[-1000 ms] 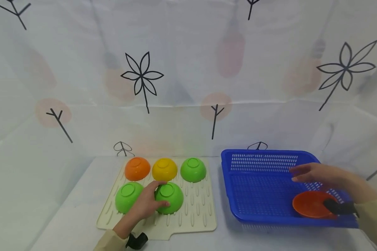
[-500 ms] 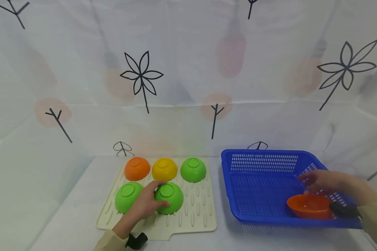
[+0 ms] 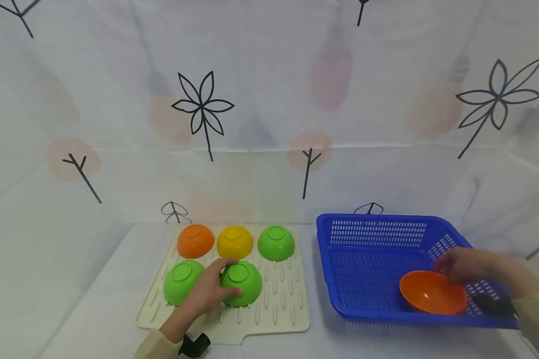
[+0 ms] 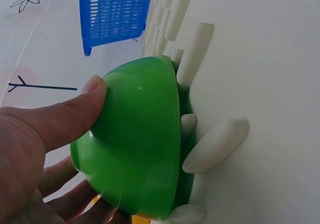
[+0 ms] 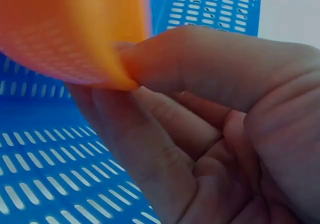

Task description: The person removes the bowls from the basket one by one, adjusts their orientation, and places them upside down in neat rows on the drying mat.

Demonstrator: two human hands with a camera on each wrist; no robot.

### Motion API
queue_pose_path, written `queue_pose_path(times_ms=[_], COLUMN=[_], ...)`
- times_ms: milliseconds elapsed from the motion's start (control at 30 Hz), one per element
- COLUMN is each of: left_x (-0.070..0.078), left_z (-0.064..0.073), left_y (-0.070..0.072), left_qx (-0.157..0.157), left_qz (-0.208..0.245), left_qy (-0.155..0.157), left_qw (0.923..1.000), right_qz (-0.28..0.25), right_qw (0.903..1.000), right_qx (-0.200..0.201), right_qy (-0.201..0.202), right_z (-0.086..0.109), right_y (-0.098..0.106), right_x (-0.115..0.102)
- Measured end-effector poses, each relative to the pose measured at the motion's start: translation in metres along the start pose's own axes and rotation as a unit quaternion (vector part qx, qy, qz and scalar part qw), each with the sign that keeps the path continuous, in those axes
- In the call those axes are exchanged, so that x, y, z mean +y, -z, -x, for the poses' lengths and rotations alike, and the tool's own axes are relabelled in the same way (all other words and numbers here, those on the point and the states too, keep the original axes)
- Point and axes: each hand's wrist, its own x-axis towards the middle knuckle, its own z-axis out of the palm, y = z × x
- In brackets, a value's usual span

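Note:
My left hand (image 3: 208,288) grips an upside-down green bowl (image 3: 246,286) on the cream ribbed drying mat (image 3: 280,316). The left wrist view has the thumb on one side of this green bowl (image 4: 140,134) and the fingers around the other, its rim down on the mat's ridges. At the right, an orange bowl (image 3: 431,294) is in the blue basket (image 3: 364,269), tilted with its hollow facing the head camera. My right hand (image 3: 469,269) pinches its edge; close up, thumb and fingers meet on the rim of the orange bowl (image 5: 55,29).
Beside the left hand sits another upturned green bowl (image 3: 181,286). Behind it stand upturned orange (image 3: 195,242), yellow (image 3: 235,244) and green (image 3: 276,244) bowls in a row. A patterned white cloth (image 3: 260,184) hangs behind the table.
My right hand has lowered into the basket and taken the orange bowl's edge. That bowl has shifted left and tilted. The left hand has stayed on the green bowl.

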Motion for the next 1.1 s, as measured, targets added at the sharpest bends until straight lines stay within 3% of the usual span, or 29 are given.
queue_pose_path(times_ms=[333, 700, 1100], left_x=[0.000, 0.002, 0.004], left_z=[-0.002, -0.002, -0.003], left_y=[0.000, 0.003, 0.004], left_qx=[0.000, -0.009, -0.013], left_qz=[-0.004, -0.013, -0.032], left_qy=[-0.001, -0.002, 0.003], left_qw=[1.0000, 0.9999, 0.9994], right_qz=[-0.067, -0.034, -0.063], right_qw=[0.9971, 0.9984, 0.9917], right_qx=[-0.005, 0.042, 0.099], right_qy=[-0.037, 0.017, 0.053], right_z=[0.001, 0.001, 0.011], right_y=[-0.002, 0.000, -0.001], right_x=[-0.001, -0.002, -0.023])
